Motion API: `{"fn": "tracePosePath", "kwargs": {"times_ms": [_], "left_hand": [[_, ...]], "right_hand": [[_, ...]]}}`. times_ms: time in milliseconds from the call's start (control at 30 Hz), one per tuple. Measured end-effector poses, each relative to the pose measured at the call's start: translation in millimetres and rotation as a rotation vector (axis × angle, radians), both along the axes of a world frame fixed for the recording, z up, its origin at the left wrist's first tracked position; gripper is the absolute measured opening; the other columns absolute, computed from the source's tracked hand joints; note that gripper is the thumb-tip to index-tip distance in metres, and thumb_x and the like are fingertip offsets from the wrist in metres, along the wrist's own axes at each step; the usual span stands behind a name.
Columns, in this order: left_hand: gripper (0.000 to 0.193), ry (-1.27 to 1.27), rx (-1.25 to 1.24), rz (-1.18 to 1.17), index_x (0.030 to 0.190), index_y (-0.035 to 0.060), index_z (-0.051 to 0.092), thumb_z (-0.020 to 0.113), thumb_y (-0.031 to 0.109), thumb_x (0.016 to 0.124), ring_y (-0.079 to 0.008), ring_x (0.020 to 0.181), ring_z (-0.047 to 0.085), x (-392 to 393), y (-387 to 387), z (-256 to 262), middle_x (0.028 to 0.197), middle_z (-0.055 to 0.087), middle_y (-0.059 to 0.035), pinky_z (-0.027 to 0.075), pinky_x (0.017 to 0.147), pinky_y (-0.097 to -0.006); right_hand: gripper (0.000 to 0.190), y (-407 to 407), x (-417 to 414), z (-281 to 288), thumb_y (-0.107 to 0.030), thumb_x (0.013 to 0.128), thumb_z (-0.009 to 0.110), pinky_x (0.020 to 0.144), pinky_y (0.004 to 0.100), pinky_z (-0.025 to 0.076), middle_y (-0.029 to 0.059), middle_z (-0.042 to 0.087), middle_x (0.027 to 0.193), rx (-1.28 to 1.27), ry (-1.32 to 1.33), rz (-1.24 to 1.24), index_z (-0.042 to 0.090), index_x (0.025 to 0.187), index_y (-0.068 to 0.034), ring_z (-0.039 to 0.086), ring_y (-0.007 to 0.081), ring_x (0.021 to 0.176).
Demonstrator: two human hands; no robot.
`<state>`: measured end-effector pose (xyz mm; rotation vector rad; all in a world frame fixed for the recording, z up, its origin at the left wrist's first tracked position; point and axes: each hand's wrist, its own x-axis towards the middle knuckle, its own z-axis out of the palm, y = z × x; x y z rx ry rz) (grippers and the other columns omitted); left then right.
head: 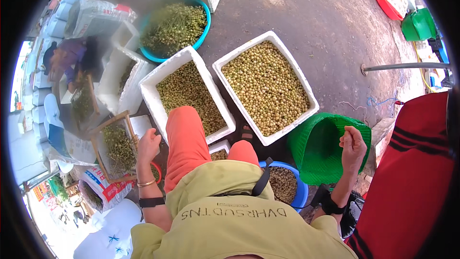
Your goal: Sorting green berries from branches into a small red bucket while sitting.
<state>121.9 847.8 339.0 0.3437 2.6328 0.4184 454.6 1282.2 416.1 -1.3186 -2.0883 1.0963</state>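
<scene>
My left hand point(148, 147) is raised with loosely curled fingers, beside a wood-framed tray point(114, 147) of stalks and round pods. Over the opening of a green woven plastic basket point(325, 147), my right hand point(353, 146) has its thumb and fingers drawn together. I see nothing in either hand, but the curled fingers hide both palms. Two white foam boxes stand beyond my knees, full of small round pods: the left box point(212, 75) has greener pods point(190, 95), the right box point(247, 102) paler ones point(266, 86).
Behind the foam boxes stands a turquoise tub point(205, 30) of stalked pods. A blue basin point(303, 187) of pods sits near my right knee, red fabric point(406, 176) at far right. At left, another person point(68, 55) is by a second wooden frame point(94, 93), near white sacks point(97, 16).
</scene>
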Motion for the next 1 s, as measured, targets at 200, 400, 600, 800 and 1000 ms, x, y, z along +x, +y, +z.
{"fn": "tracePosePath", "kwargs": {"times_ms": [200,400,600,800,1000], "left_hand": [[0.039,-0.274,0.233,0.593,0.109,-0.0008,0.052,0.056,0.024,0.079,-0.0186,0.066,0.057,32.3,-77.2,-67.6,0.081,0.059,-0.0112,0.045,0.059,-0.0297],[0.037,-0.629,0.066,0.629,0.107,-0.0001,0.05,0.054,0.025,0.079,-0.0225,0.066,0.06,74.8,-72.3,-131.1,0.081,0.058,-0.0118,0.047,0.057,-0.0334],[0.035,-0.712,0.061,0.51,0.105,0.0004,0.048,0.051,0.025,0.08,-0.0259,0.067,0.062,-79.3,-40.7,-144.9,0.081,0.057,-0.0124,0.048,0.054,-0.0369],[0.03,-0.298,0.208,0.27,0.098,-0.004,0.056,0.048,0.018,0.079,-0.0267,0.058,0.062,-403.2,200.1,-202.8,0.079,0.061,-0.0161,0.047,0.046,-0.0344],[0.052,-0.58,0.361,0.315,0.123,-0.0012,0.04,0.054,0.022,0.078,-0.0245,0.081,0.063,-527.7,351.6,-244.4,0.085,0.063,-0.0152,0.049,0.07,-0.0323]], "right_hand": [[0.011,50.4,-85.3,42.6,-0.002,0.085,0.051,0.05,0.0192,0.04,0.0012,0.053,0.063,0.209,0.001,0.3,0.059,0.093,0.0,0.048,0.0047,0.055],[0.01,66.2,-116.6,38.3,-0.002,0.085,0.051,0.049,0.0204,0.04,0.0018,0.053,0.062,0.253,0.013,0.289,0.059,0.091,0.0,0.049,0.0056,0.054],[0.009,89.2,-170.3,6.1,0.0,0.085,0.05,0.048,0.0199,0.04,0.0035,0.052,0.062,0.169,0.119,0.074,0.057,0.089,0.003,0.049,0.0066,0.053],[0.009,135.5,-369.3,-48.0,0.003,0.081,0.05,0.048,0.0201,0.04,0.0036,0.053,0.063,-0.092,0.039,-0.062,0.058,0.086,0.005,0.05,0.0067,0.055],[0.011,164.3,-562.6,-80.3,0.002,0.081,0.05,0.048,0.021,0.041,0.0052,0.054,0.06,-0.43,-0.136,0.191,0.058,0.088,0.005,0.052,0.0072,0.056]]}}
